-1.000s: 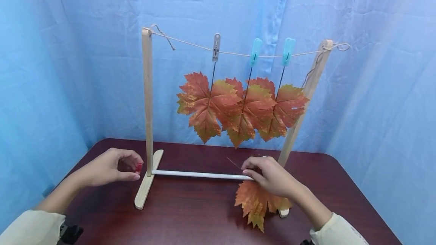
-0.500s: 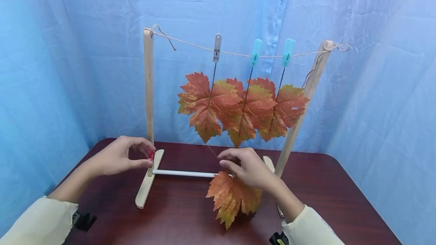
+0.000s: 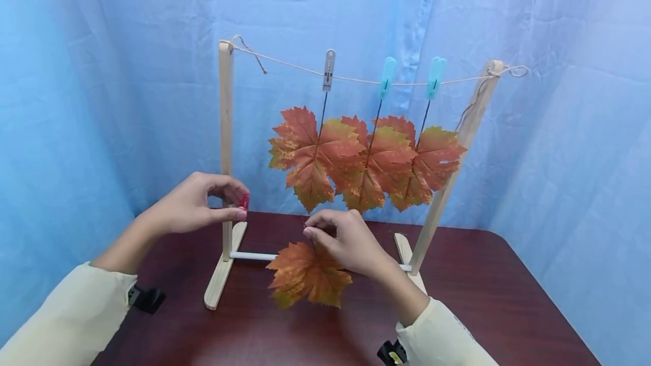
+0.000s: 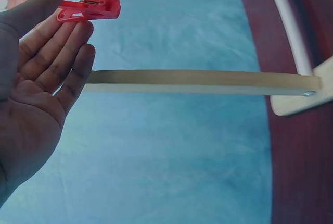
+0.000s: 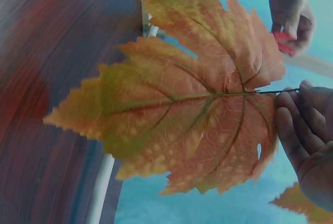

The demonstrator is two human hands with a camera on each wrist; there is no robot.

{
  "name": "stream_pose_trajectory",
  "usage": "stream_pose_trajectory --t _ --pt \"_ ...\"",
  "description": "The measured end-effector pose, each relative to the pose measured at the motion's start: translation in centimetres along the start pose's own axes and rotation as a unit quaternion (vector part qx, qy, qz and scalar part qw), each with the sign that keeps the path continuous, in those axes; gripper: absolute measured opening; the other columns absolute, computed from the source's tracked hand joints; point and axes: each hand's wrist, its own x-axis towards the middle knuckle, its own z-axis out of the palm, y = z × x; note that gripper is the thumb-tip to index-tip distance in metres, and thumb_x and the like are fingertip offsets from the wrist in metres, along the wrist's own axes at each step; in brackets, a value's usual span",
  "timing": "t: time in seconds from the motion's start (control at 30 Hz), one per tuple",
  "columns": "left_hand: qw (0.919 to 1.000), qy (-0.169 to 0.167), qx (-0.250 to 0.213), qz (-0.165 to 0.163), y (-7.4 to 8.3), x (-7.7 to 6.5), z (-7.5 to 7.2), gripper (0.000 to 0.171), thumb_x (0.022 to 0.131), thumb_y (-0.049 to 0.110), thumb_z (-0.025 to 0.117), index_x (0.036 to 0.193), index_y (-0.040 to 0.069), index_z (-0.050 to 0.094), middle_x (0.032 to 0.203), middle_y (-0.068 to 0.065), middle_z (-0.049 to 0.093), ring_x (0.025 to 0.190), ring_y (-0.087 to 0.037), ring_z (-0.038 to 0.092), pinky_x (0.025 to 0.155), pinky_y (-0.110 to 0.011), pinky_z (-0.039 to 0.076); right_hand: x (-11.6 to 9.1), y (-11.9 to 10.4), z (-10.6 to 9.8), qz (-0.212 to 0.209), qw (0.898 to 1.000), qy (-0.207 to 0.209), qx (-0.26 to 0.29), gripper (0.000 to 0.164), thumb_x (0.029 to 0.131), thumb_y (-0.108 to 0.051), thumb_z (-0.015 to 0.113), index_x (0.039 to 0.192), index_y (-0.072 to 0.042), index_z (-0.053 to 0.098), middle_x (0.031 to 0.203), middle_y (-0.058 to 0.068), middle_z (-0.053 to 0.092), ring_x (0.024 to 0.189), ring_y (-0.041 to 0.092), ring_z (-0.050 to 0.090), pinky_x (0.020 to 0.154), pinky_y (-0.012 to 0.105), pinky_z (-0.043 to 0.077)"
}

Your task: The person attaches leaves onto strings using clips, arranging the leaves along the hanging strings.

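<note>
My left hand [image 3: 195,205] pinches a red clothespin [image 4: 93,8] between thumb and fingertips, beside the left post of a wooden frame. In the right wrist view, my right hand [image 5: 312,130] pinches the thin dark stem of an orange maple leaf [image 5: 182,99]. That leaf hangs below the hand, in front of the white crossbar in the head view. Above and behind it, three similar leaves [image 3: 315,154] dangle by their stems from a string [image 3: 285,63]. One grey clothespin [image 3: 329,70] and two turquoise clothespins [image 3: 387,78] hold those stems on the string.
The left post [image 3: 226,129] and right post [image 3: 460,151] stand on flat wooden feet, joined low down by a white crossbar [image 3: 252,256]. Everything stands on a dark red table [image 3: 488,292]. Blue curtains [image 3: 127,72] hang behind and at both sides.
My left hand has risen and moved right with the red clothespin. The right hand has moved left and slightly up, carrying the leaf toward the middle. The hanging leaves stay on the string.
</note>
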Motion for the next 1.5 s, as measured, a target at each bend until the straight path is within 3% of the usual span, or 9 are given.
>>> stream_pose_trajectory --t 0.1,0.37,0.67,0.93,1.17,1.5 --pt "0.9998 0.011 0.009 0.015 0.6 0.7 -0.5 0.027 0.089 0.031 0.083 0.111 0.019 0.074 0.090 0.013 0.073 0.087 -0.006 0.068 0.082 -0.034 0.053 0.7 -0.7 0.3 0.005 1.000 0.017 0.001 0.006 0.100 -0.013 0.068 0.101 -0.012 0.075 0.083 -0.004 0.072 0.066 0.008 0.064 0.056 0.025 0.051" --pt "0.9974 0.044 0.005 0.058 2.4 2.3 -2.2 0.026 0.091 0.022 0.081 0.115 0.014 0.073 0.091 0.012 0.075 0.086 -0.008 0.070 0.070 -0.026 0.050 2.8 -2.7 0.7 0.015 0.998 0.062 0.010 0.009 0.100 -0.012 0.068 0.101 -0.005 0.074 0.083 0.004 0.075 0.070 0.010 0.070 0.062 0.023 0.057" --pt "0.9902 0.091 0.026 0.103 4.6 3.9 -4.1 0.029 0.089 0.015 0.082 0.117 0.011 0.074 0.090 0.010 0.075 0.084 -0.007 0.069 0.072 -0.027 0.050 5.1 -4.7 0.4 0.050 0.995 0.088 0.005 0.010 0.099 -0.013 0.070 0.101 -0.004 0.073 0.078 0.003 0.074 0.066 0.010 0.069 0.061 0.022 0.056" --pt "0.9815 0.130 0.039 0.136 6.7 5.7 -5.7 0.030 0.087 0.010 0.083 0.115 0.007 0.074 0.090 0.006 0.075 0.084 -0.006 0.069 0.075 -0.021 0.051 6.9 -5.8 -0.3 0.063 0.992 0.106 0.003 0.012 0.100 -0.013 0.068 0.099 -0.002 0.072 0.072 0.004 0.072 0.062 0.009 0.067 0.054 0.025 0.054" --pt "0.9778 0.136 0.055 0.149 8.3 6.9 -6.9 0.030 0.087 0.010 0.083 0.115 0.006 0.074 0.091 0.004 0.075 0.085 -0.005 0.069 0.078 -0.018 0.051 8.2 -6.7 -1.0 0.061 0.991 0.117 -0.020 0.013 0.101 -0.014 0.067 0.100 -0.002 0.072 0.071 0.004 0.072 0.058 0.007 0.064 0.047 0.026 0.047" --pt "0.9704 0.167 0.049 0.167 10.1 8.1 -8.1 0.030 0.087 0.008 0.083 0.115 0.002 0.074 0.093 -0.001 0.075 0.086 -0.006 0.069 0.078 -0.019 0.051 9.9 -7.5 -2.0 0.063 0.987 0.133 -0.066 0.016 0.102 -0.015 0.066 0.104 -0.001 0.072 0.077 0.004 0.073 0.061 0.008 0.064 0.052 0.024 0.049"
